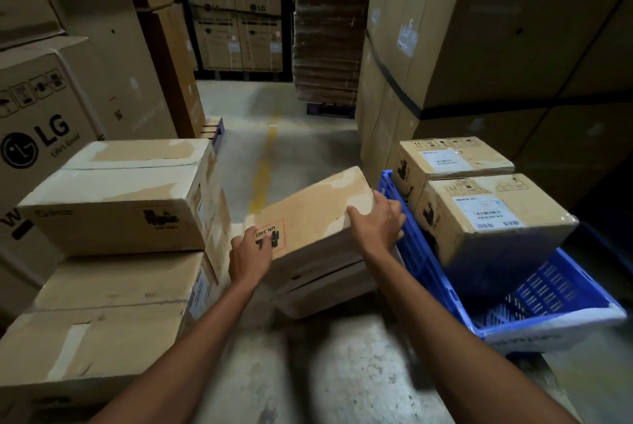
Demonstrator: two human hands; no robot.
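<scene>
Tall cartons (496,30) wall in the floor aisle. A stack of boxes (113,204) stands at left and a blue crate (424,252) holding two boxes (493,218) at right, likely so goods pass between them. The tilted box (315,208) sits on a low pile between, probably tipped for lifting. The left hand (250,256) grips its near corner and the right hand (376,225) clamps its right edge, arms outstretched.

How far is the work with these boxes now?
Done, it seems: two boxes sit in the blue crate. In hand: the left hand and right hand grip a tilted box beside the crate. Left, probably: more boxes under it and a stack on the left.
</scene>
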